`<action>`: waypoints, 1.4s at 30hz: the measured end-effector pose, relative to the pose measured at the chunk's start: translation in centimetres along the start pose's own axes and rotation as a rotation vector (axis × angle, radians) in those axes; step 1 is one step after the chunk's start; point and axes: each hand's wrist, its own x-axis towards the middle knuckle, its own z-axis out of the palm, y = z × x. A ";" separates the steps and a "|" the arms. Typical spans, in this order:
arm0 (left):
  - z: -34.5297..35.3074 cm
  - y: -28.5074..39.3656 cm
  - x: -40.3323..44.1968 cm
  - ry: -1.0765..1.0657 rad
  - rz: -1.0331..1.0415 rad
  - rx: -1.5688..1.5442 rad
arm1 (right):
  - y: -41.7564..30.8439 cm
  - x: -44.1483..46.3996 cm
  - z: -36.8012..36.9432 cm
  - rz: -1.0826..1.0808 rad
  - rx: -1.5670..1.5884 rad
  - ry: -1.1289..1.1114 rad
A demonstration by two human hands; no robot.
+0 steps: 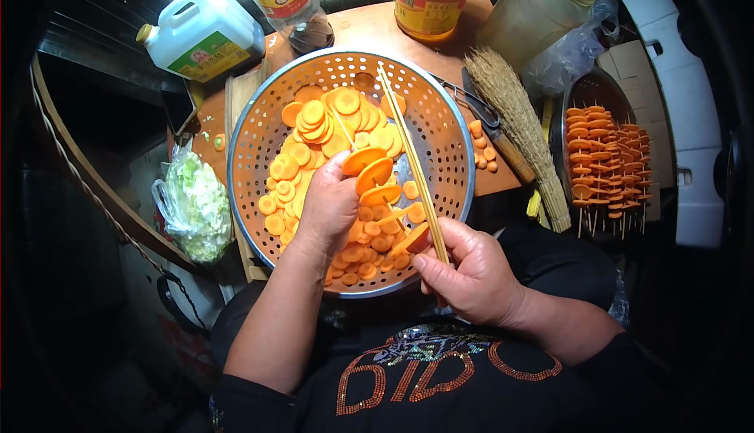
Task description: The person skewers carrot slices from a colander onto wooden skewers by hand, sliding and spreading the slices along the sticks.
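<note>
Two hands are working over the colander point(452, 150), set apart from each other, with one slanting skewer point(343, 128) of threaded carrot slices point(375, 175) running between them. My left hand point(326, 201) is gripping this skewer beside the topmost threaded slices, while my right hand point(475, 272) is clamping a bundle of bare sticks point(404, 141) and pinching the lowest slice. The bundle is reaching up toward the colander's far rim, its tips ending just inside. Loose slices point(320, 121) are heaping toward the left and near sides, so perforated metal is showing along the right wall, leaving more room there. The near rim is sitting close to my body, and my right hand is resting its reach just over that edge. On the left, a bag of shredded greens point(196, 209) is crowding the outside; beyond the far rim, a white jug point(206, 40) and an oil bottle point(430, 5) are standing on the bench point(369, 32). To the right, carrot chunks point(482, 148) are lying just beside the rim, then a straw brush point(506, 91) is overhanging the bench's edge, and loaded skewers point(605, 158) are standing farther out.
</note>
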 end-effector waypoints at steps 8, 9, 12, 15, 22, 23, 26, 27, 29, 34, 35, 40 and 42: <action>0.0 0.1 0.0 0.004 -0.013 0.006 | 0.1 0.0 0.1 -0.021 -0.018 0.004; 0.0 0.1 0.0 0.003 -0.012 0.006 | 0.1 -0.1 0.0 -0.020 -0.013 0.001; 0.1 0.1 -0.1 0.007 -0.015 0.003 | -0.1 -0.1 0.0 -0.020 -0.011 0.000; 0.0 0.1 -0.1 -0.001 -0.015 0.000 | -0.1 -0.1 0.0 -0.021 -0.013 0.000; 0.0 0.0 0.0 0.003 -0.015 0.006 | -0.2 -0.1 -0.1 0.007 -0.006 -0.008; 0.0 0.1 0.0 0.006 -0.018 -0.001 | -0.3 0.0 0.0 0.007 -0.006 -0.008; 0.0 0.1 0.0 0.019 -0.022 0.002 | -0.3 0.0 0.0 -0.029 -0.015 0.006; 0.0 0.0 0.0 0.019 -0.022 0.002 | -0.2 0.0 0.0 -0.021 -0.020 0.005; -0.1 0.0 0.1 0.013 -0.020 0.005 | -0.2 0.0 0.0 -0.013 -0.025 0.004; -0.1 -0.1 0.1 0.013 -0.018 0.008 | -0.5 0.0 0.0 0.033 0.008 -0.006; -0.1 0.0 0.1 0.012 -0.019 0.009 | -0.5 0.0 0.0 0.033 0.008 -0.006; -0.1 -0.1 0.1 0.014 -0.016 0.015 | -0.1 0.1 0.0 0.003 -0.009 0.001; -0.1 -0.2 0.1 0.012 -0.016 0.016 | -0.5 0.0 0.0 0.043 0.015 -0.011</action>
